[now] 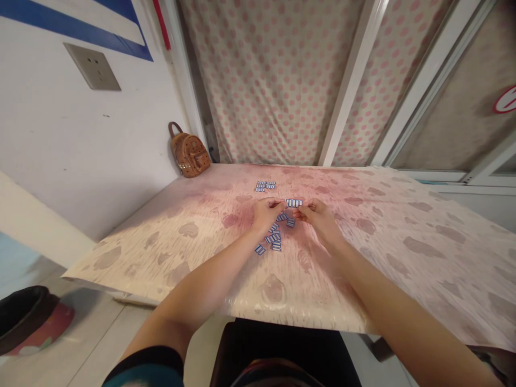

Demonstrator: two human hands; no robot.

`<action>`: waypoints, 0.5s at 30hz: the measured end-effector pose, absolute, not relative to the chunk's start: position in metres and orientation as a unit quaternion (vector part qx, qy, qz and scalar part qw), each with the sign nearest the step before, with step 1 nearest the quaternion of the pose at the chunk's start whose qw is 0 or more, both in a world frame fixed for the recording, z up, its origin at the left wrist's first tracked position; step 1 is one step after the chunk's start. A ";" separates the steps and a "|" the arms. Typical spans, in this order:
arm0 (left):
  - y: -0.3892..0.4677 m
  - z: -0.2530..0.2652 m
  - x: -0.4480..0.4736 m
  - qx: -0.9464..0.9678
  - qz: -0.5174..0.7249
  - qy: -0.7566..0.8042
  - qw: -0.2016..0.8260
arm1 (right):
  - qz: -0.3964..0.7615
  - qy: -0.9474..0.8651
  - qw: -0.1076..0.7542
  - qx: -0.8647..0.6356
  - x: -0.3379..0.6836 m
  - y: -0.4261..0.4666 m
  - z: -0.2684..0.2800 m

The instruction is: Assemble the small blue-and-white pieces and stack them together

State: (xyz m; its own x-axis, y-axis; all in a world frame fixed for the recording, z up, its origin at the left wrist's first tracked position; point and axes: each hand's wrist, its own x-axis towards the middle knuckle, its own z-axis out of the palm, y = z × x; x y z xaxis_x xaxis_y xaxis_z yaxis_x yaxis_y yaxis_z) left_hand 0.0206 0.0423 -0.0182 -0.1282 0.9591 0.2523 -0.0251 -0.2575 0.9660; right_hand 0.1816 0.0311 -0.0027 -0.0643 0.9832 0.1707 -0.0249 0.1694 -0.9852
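Note:
A small blue-and-white striped piece is held up between my two hands over the table. My left hand pinches it at its left end, thumb and fingers together. At its right end the fingertips of my right hand are closed on it. Below and between the hands lies a loose heap of similar striped pieces, some overlapping at different angles. Farther back, several more pieces lie close together in rows. What is printed on them is too small to read.
The table has a pinkish, leaf-patterned cover. A brown mini backpack stands at its far left corner against the wall. Dotted curtains hang behind framed glass at the back. A dark-rimmed bin stands on the floor at left.

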 end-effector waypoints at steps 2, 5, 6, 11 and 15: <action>0.040 -0.016 0.022 0.519 0.599 0.449 0.413 | 0.446 -0.563 0.531 -0.449 0.182 0.032 -0.003; 0.037 -0.013 0.023 0.518 0.601 0.449 0.411 | 0.416 -0.579 0.530 -0.460 0.182 0.032 -0.003; 0.037 -0.012 0.023 0.518 0.600 0.449 0.411 | 0.411 -0.581 0.529 -0.462 0.181 0.033 -0.003; 0.035 -0.011 0.023 0.515 0.592 0.450 0.426 | 0.401 -0.584 0.528 -0.469 0.180 0.032 -0.002; 0.035 -0.012 0.023 0.510 0.592 0.445 0.437 | 0.406 -0.584 0.520 -0.473 0.179 0.031 -0.001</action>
